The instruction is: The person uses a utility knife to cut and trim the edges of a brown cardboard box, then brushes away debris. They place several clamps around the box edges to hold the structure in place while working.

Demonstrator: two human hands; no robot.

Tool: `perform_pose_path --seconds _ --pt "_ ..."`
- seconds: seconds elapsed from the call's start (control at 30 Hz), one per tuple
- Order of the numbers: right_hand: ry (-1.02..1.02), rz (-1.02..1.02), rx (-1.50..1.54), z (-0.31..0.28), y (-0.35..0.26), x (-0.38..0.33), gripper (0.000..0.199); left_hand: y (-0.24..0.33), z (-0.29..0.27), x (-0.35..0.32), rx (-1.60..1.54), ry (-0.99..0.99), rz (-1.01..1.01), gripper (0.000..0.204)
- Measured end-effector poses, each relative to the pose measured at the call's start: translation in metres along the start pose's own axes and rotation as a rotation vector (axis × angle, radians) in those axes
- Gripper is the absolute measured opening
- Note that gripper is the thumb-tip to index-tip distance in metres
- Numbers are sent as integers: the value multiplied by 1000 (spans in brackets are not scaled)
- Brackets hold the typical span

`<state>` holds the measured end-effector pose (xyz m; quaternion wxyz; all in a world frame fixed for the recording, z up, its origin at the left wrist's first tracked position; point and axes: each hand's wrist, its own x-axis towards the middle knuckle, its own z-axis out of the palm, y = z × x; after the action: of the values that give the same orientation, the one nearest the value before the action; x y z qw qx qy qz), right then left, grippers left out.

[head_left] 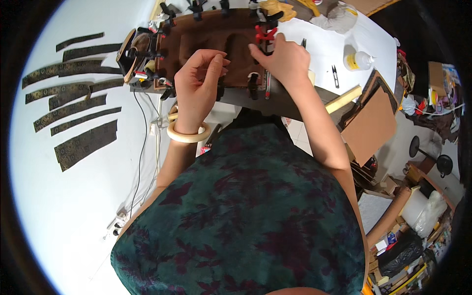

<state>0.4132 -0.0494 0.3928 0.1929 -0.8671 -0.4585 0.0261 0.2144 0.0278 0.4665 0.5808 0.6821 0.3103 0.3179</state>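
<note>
A brown panel [196, 32] with raised and recessed shapes lies at the table's near left, with several black spring clamps [198, 10] gripping its edges. Over its front edge is my left hand [197, 81], thumb and fingers curled together; whatever they pinch is too small or hidden to make out. A pale bangle [189, 132] circles that wrist. My right hand [290, 61] is at the panel's right edge, thumb and forefinger on either side of a red spring clamp [265, 33]. Below it, another dark clamp [253, 83] sits on the front edge.
On the white tabletop [319, 46] to the right are a squeeze bottle [359, 61], small black snips [335, 76] and a yellowish strip [343, 99]. Brown sheets [371, 125] lean beyond the table's right edge. Dark patterned strips [86, 140] hang on the left wall.
</note>
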Motion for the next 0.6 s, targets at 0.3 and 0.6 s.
perform_pose_path --seconds 0.3,0.6 --pt "80 150 16 5 -9 -10 53 -5 -62 5 -128 15 -56 16" --pt "127 138 -38 6 -32 -26 58 -23 -93 11 -211 -20 -78 16"
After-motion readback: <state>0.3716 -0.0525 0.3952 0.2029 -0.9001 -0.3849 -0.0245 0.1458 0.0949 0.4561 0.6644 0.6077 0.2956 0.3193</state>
